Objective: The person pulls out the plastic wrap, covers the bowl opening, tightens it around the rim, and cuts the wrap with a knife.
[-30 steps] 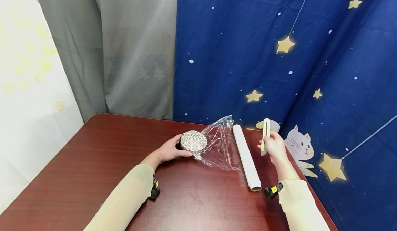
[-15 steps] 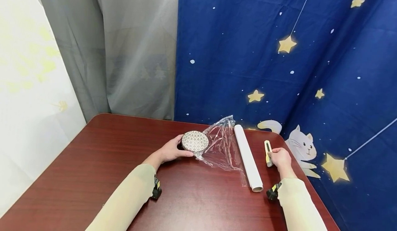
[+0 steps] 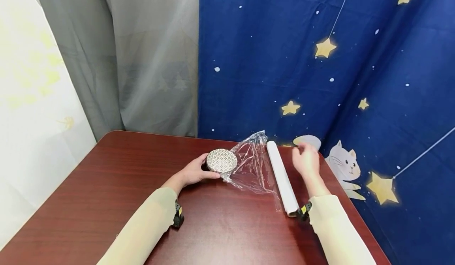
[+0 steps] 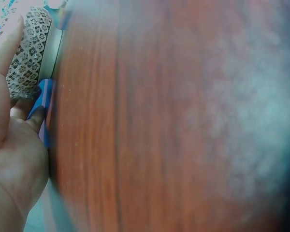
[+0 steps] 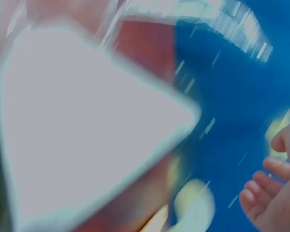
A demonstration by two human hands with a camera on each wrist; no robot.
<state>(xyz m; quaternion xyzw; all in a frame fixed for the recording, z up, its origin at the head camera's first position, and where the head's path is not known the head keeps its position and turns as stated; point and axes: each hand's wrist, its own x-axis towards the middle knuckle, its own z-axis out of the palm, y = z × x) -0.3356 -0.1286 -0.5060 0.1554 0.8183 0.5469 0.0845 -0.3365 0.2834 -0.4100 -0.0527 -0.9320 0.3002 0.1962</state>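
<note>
My left hand (image 3: 194, 171) grips the side of a patterned round bowl (image 3: 222, 160), with the thumb along its near edge. In the left wrist view the bowl's lattice-printed side (image 4: 31, 50) shows beside the thumb. A crumpled sheet of cling film (image 3: 253, 166) runs from the bowl to a white roll of cling film (image 3: 282, 178) lying to its right. My right hand (image 3: 306, 159), blurred, is just right of the roll's far half; its fingers are loosely bent with nothing between them in the right wrist view. The utility knife is hidden from view.
The dark red wooden table (image 3: 149, 158) has a rounded far edge and a right edge close beyond my right arm. Grey and blue star-printed curtains (image 3: 263, 59) hang right behind it.
My right hand lowered the utility knife to the table right of the roll, let it go and moved left and away from the body. My left hand stays on the bowl.
</note>
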